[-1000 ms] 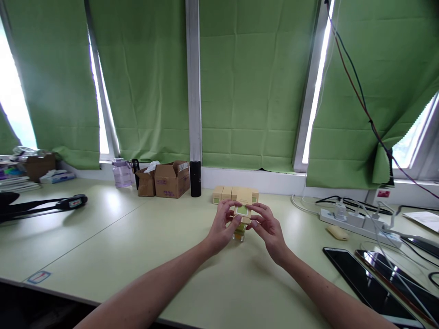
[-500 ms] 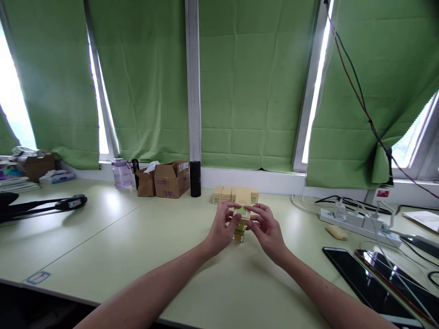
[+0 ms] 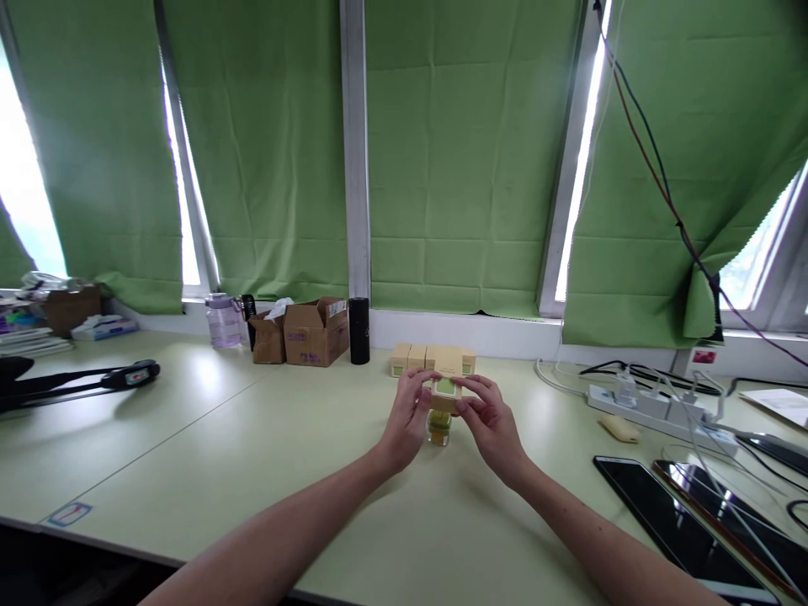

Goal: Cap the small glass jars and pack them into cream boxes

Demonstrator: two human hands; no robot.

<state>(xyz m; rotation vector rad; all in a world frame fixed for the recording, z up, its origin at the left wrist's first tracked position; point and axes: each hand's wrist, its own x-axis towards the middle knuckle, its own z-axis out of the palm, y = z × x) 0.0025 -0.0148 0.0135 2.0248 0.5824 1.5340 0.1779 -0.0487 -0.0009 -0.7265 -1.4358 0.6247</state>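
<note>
Between the fingertips of my left hand (image 3: 410, 414) and my right hand (image 3: 491, 417) is a small tan cardboard box (image 3: 447, 396) with a green square on it. Both hands are closed on its sides, and the box is held above the table. Just below it, a small clear glass bottle (image 3: 438, 427) with yellow-green and amber tones stands upright on the table, its top partly hidden by the box. Several similar tan boxes (image 3: 401, 359) sit in a row behind my hands.
Brown cartons (image 3: 316, 332), a black cylinder (image 3: 359, 331) and a purple-tinted jug (image 3: 224, 321) line the back of the pale table (image 3: 265, 454). To the right lie a power strip (image 3: 656, 410) with cables, a dark tablet (image 3: 662, 513) and a beige oval object (image 3: 619, 427). A black strap (image 3: 69, 380) lies left.
The held box has tilted slightly, showing more of its front side, and my left thumb has shifted upward. The bottle below shows more than before.
</note>
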